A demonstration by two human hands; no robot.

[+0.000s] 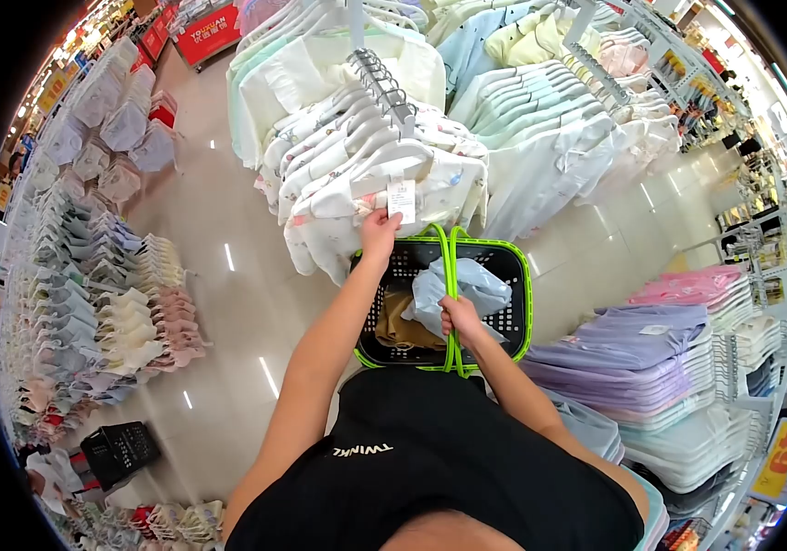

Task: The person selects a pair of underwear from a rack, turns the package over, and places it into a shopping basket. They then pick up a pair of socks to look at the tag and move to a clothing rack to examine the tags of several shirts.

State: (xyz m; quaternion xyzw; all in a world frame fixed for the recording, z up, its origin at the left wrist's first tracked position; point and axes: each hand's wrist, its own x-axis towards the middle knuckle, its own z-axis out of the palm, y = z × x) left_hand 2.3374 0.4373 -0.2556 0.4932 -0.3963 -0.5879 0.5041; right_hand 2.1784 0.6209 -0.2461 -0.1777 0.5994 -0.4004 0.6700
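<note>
My left hand [379,233] is closed in a pinch at the lower edge of a white price tag [401,200]. That tag hangs on the front garment of a row of white printed baby clothes [329,216] on hangers. My right hand [460,318] is wrapped round the bright green handles [451,266] of a black shopping basket [393,264] with a green rim. Inside the basket lie a light blue garment [439,286] and a brown item [396,321], partly covered by the blue one.
More hanging clothes [540,129] fill the rack ahead. Stacked purple garments [632,344] on hangers stand close on my right. Across the tiled aisle [228,275] to my left is a wall of small clothes [118,303]. A second black basket [120,454] sits at lower left.
</note>
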